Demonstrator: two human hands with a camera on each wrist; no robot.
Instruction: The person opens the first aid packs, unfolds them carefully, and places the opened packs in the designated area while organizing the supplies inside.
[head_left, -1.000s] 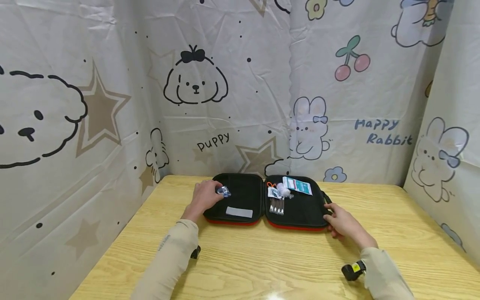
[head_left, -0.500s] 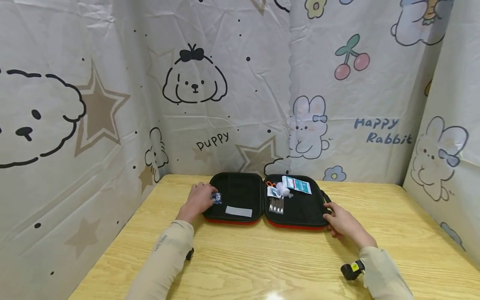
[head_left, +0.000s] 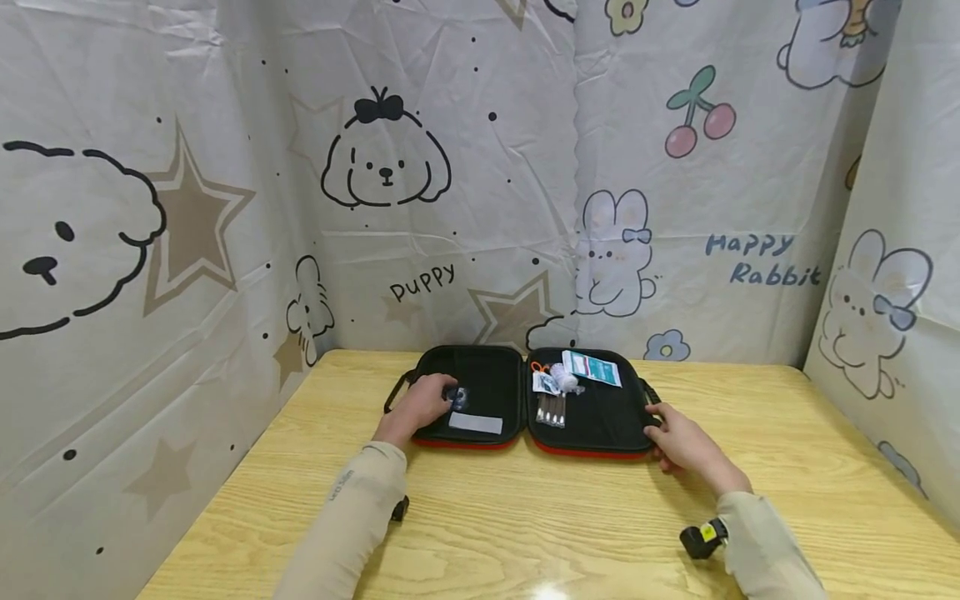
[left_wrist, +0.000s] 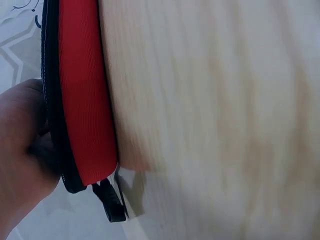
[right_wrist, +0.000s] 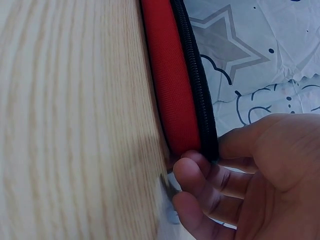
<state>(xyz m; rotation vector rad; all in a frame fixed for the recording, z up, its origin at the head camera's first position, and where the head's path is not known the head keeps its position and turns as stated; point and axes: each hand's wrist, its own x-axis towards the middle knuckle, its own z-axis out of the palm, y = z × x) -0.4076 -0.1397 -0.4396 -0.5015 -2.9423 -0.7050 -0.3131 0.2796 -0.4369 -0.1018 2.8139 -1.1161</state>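
A red-and-black zippered case [head_left: 585, 450] lies unfolded flat on the table. My left hand [head_left: 423, 404] reaches over its left half, pinching a small clear packet with dark blue contents [head_left: 460, 399] close to the black lining. In the left wrist view the case's red side [left_wrist: 85, 100] hides the fingertips of that hand [left_wrist: 22, 145]. A grey-white strip [head_left: 476, 424] lies just in front of the packet. At the case's right edge, my right hand [head_left: 684, 437] grips the rim between thumb and fingers; the right wrist view shows the fingers [right_wrist: 212, 187] curled under the corner.
The right half holds a teal-and-white packet [head_left: 592, 368], a white netted bundle [head_left: 564, 377], orange-handled scissors [head_left: 538, 367], a small white packet [head_left: 545, 383] and bagged cotton swabs [head_left: 551, 410]. Black carry handles [head_left: 393, 392] stick out at both sides. A printed curtain [head_left: 420, 250] hangs behind the table.
My left hand moved the small packet left to the case's edge, then back right and lower into the left half. The left carry handle has come into sight. My right hand stayed put.
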